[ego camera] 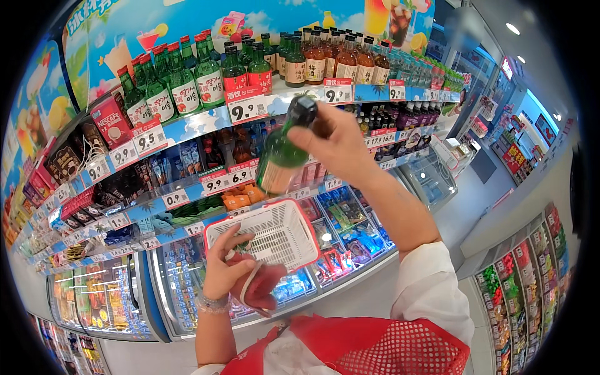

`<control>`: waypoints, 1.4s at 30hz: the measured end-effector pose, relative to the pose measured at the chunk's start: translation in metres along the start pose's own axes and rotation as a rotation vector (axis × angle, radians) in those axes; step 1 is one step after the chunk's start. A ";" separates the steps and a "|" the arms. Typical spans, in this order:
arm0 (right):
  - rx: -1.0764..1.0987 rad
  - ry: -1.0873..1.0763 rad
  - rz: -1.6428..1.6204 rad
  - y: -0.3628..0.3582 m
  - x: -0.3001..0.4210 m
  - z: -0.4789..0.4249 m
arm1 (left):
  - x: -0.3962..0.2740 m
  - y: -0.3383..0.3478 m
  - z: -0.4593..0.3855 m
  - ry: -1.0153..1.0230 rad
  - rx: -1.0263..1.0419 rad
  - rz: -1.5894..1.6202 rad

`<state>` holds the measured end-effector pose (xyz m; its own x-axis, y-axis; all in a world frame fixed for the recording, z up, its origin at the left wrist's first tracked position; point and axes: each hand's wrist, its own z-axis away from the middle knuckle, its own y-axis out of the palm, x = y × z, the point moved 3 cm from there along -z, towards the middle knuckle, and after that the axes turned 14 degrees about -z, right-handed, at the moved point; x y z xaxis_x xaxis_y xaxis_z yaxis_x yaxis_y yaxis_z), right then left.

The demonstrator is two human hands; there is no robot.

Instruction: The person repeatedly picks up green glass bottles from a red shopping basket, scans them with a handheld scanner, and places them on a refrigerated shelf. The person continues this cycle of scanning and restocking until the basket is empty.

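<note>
My right hand (pixel 337 145) grips a green glass bottle (pixel 283 159) around its dark-capped neck. The bottle is tilted and slightly blurred, with a beige label, in front of the shelves. My left hand (pixel 225 267) holds a bunched red cloth (pixel 262 283) with a pale edge at the thumb, while its other fingers extend over the near left side of a white plastic basket (pixel 276 229). This slotted basket has a red rim and sits above the glass-topped freezer. Part of its left side is hidden by my fingers, which partly cover something small and green there.
Green bottles with red caps (pixel 183 89) and amber bottles (pixel 347 61) line the top shelf. Price tags (pixel 246 108) run along the shelf edges. Chest freezers (pixel 347 234) hold packaged goods below. A snack rack (pixel 525 290) stands at the right.
</note>
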<state>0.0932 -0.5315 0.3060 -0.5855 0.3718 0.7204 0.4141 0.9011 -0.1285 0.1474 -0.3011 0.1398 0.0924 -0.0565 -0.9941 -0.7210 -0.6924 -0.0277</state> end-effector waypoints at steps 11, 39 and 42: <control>-0.381 -0.124 0.761 -0.091 -0.075 -0.155 | 0.096 -0.028 0.073 -0.344 -0.297 -0.067; -0.381 0.307 0.826 -0.123 -0.157 -0.190 | 0.151 -0.049 0.113 -0.509 -0.473 0.107; -0.334 0.346 0.815 -0.124 -0.164 -0.196 | 0.160 -0.051 0.115 -0.529 -0.480 0.116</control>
<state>0.2748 -0.7476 0.3374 0.1896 0.7237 0.6636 0.8142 0.2619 -0.5182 0.1198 -0.1922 -0.0295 -0.3990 0.1225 -0.9087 -0.3134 -0.9496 0.0096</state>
